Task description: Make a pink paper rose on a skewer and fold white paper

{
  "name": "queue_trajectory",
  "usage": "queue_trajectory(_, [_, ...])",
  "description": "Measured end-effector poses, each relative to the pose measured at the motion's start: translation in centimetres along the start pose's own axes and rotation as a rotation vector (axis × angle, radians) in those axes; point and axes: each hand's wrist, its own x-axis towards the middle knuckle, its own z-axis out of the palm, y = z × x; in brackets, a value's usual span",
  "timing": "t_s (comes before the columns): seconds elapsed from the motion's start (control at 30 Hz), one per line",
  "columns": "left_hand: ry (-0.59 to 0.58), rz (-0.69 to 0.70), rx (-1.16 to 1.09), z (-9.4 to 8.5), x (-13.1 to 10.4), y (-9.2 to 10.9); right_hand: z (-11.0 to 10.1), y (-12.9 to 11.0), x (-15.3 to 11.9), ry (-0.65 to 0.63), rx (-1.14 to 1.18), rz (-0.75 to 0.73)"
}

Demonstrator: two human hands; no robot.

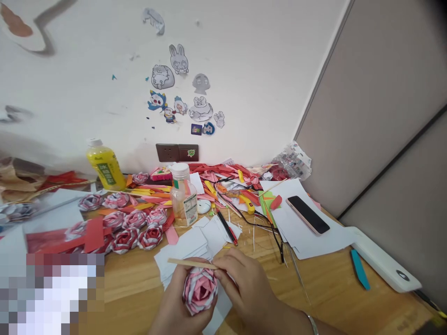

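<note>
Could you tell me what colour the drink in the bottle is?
The drink is bright yellow, seen best in the head view.

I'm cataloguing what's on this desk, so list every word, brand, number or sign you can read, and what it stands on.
Nothing reads clearly enough to quote.
Yellow drink bottle: large characters on a green label, too blurred to read surely.
Clear jar: label print too small.
Plastic packet: printing blurred.
White device: dark oval mark, no legible text.
</note>
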Motion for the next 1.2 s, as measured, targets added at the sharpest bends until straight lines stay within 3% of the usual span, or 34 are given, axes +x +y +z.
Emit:
queue_trajectory(0.57, [-0.056, 0.019, 0.025, 0.0, -0.3, 0.1, 0.4, -0.2, -0.1, 0.04, -0.139, -0.022])
queue_trajectory(0.83, [-0.031, 0.009, 0.015, 0.0, -0.3, 0.1, 0.9, 0.7, -0.2, 0.168, -0.556, -0.377])
queue_trajectory(1.2, [-0.046, 0.011, 0.017, 0.0, -0.3, 0.4, 0.9, 1.0, -0.2, 0.076, -0.6, -0.353])
